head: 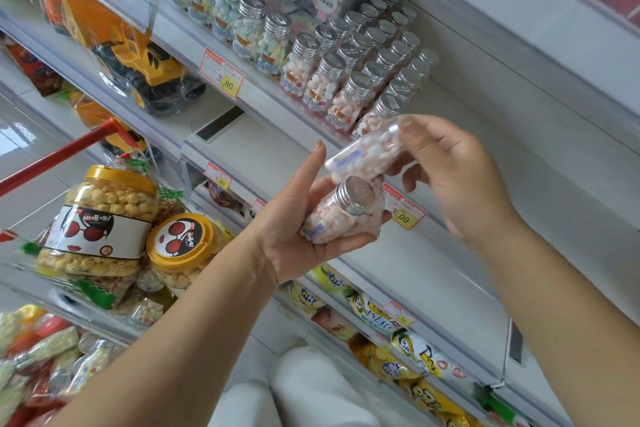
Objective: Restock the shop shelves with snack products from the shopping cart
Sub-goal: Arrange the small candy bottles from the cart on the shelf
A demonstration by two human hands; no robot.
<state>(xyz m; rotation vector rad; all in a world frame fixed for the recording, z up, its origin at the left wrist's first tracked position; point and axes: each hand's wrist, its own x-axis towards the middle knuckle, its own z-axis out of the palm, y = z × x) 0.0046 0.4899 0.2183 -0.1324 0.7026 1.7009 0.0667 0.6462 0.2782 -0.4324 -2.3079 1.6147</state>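
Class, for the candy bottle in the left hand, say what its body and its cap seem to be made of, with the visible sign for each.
The bottle: clear, glossy body, probably plastic, possibly glass; pink and white candies show through. Its cap: silver, ridged side, dull shine; looks like metal, maybe metallised plastic.

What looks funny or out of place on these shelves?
The wrapped yellow toy digger stands out: it lies on a shelf left of the candy bottles, among snacks. The bottles stand in tidy rows; nothing looks spilled or broken.
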